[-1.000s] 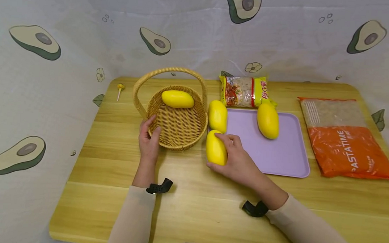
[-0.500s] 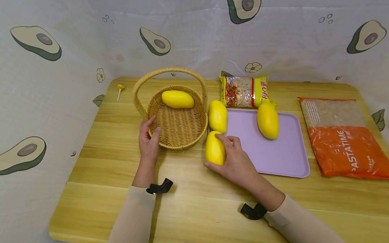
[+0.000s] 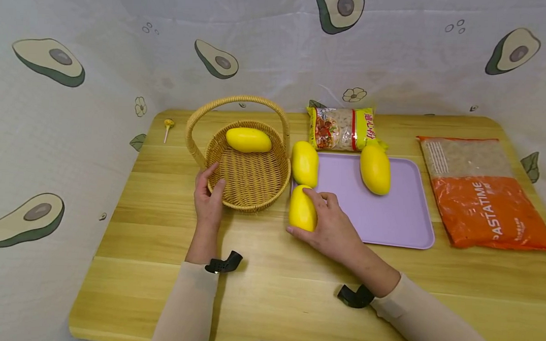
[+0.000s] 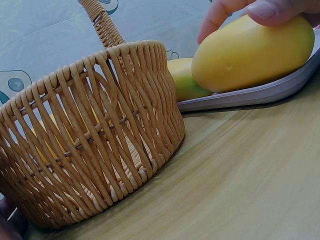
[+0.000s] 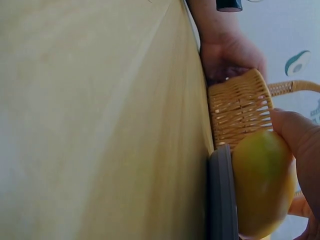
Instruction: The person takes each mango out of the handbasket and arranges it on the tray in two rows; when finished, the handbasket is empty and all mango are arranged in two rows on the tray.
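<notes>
The right hand (image 3: 332, 224) has its grip around a mango (image 3: 301, 212) at the lilac tray's (image 3: 399, 222) 9 o'clock edge, thumb at the near end, probably to span its length; whether the fruit rests or is just lifted, I cannot tell. Further mangoes lie at the tray's 10 (image 3: 305, 164) and 1 o'clock (image 3: 375, 170). The left hand (image 3: 208, 203), its grip wide and loose, lies against the wicker basket (image 3: 252, 177) at 8 o'clock, likely steadying it. Inside at 12 o'clock is another mango (image 3: 248, 140); the PASTATIME bag (image 3: 487, 195) lies at the tray's 3 o'clock.
</notes>
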The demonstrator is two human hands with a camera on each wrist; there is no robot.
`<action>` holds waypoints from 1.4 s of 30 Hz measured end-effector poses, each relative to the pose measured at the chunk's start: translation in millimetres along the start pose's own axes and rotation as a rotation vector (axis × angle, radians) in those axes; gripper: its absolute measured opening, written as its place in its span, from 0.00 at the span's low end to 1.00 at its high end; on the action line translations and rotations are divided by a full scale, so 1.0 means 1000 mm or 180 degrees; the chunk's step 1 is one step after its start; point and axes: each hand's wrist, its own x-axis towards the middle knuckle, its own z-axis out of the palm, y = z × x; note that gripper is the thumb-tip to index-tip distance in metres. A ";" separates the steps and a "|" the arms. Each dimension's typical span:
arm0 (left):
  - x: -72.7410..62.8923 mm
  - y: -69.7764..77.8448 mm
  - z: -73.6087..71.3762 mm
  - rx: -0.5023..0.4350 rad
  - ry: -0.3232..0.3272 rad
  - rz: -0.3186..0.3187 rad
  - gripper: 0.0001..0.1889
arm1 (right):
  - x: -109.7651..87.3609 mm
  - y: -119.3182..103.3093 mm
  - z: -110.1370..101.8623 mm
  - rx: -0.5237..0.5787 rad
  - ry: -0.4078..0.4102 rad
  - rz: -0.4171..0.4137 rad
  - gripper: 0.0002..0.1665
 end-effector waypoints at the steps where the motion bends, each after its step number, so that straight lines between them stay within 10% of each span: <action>1: 0.000 0.000 0.000 -0.0001 -0.0001 -0.0001 0.24 | 0.000 0.000 0.000 -0.0008 -0.0006 -0.0002 0.58; 42: 0.000 0.000 0.000 -0.0045 0.0020 0.0063 0.24 | -0.003 -0.001 -0.023 -0.0154 -0.0128 -0.0194 0.59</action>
